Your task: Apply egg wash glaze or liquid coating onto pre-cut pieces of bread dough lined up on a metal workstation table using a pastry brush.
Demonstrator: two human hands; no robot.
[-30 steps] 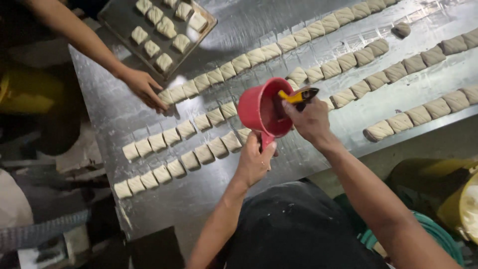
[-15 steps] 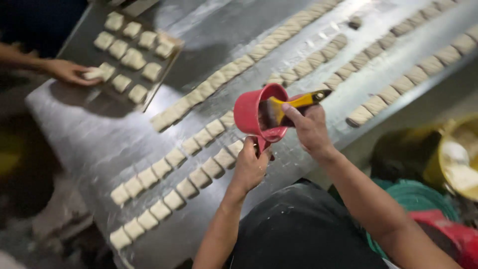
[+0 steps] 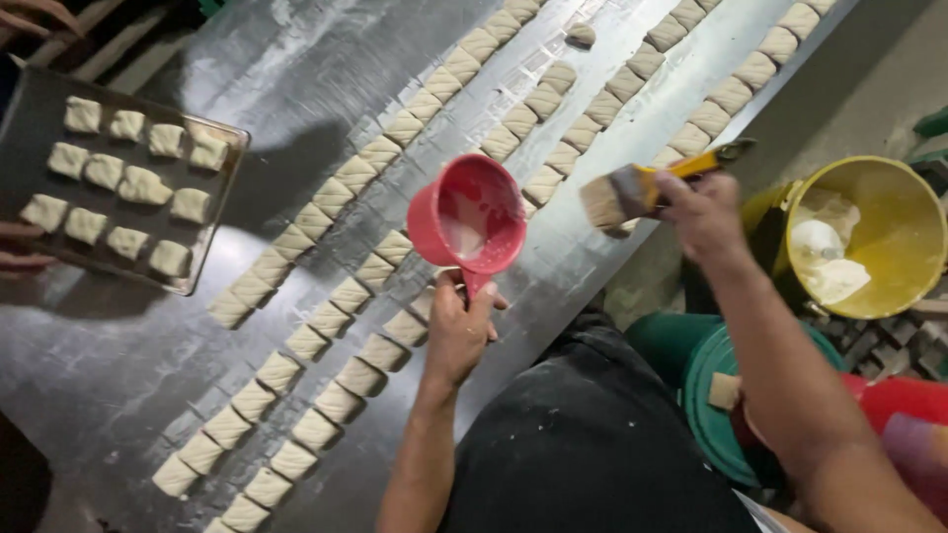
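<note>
My left hand (image 3: 459,331) grips the handle of a red cup (image 3: 468,213) with white liquid in it, held above the steel table (image 3: 296,89). My right hand (image 3: 703,212) holds a yellow-handled brush (image 3: 632,190) with wet bristles, lifted clear of the cup and to its right. Long rows of cut dough pieces (image 3: 341,296) lie diagonally across the table under the cup and brush.
Another person's hands (image 3: 20,259) rest at a dark baking tray (image 3: 118,188) loaded with dough pieces at the left. A yellow bucket (image 3: 869,237) holding white dough stands right of the table, with a green bucket (image 3: 711,395) and a red one (image 3: 889,405) below it.
The brush has come out of the red cup and moved right. The other person's hand left the dough rows and went to the tray. The view has shifted right.
</note>
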